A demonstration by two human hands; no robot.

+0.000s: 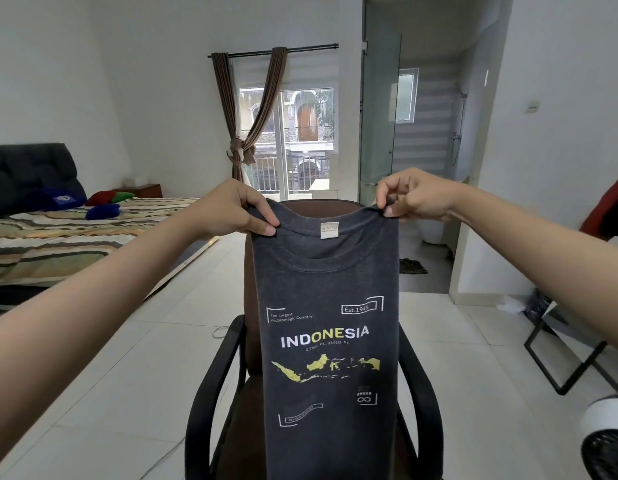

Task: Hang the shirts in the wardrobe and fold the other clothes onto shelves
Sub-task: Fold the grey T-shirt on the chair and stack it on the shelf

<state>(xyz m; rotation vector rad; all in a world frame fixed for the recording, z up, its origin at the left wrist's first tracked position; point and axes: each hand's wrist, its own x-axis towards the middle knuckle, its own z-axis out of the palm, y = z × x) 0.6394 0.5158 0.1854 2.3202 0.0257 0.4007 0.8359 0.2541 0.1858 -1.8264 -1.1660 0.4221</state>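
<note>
A dark grey T-shirt with "INDONESIA" and a yellow map printed on its front hangs upright in front of me, folded narrow so its sleeves are tucked behind. My left hand pinches its left shoulder beside the collar. My right hand pinches the right shoulder. The shirt's lower end runs out of the bottom of the view. No wardrobe or hanger is in sight.
A brown office chair with black armrests stands right behind the shirt. A bed with a striped cover and small clothes lies at the left. A white fan and a black metal frame stand at the right. White tiled floor surrounds the chair.
</note>
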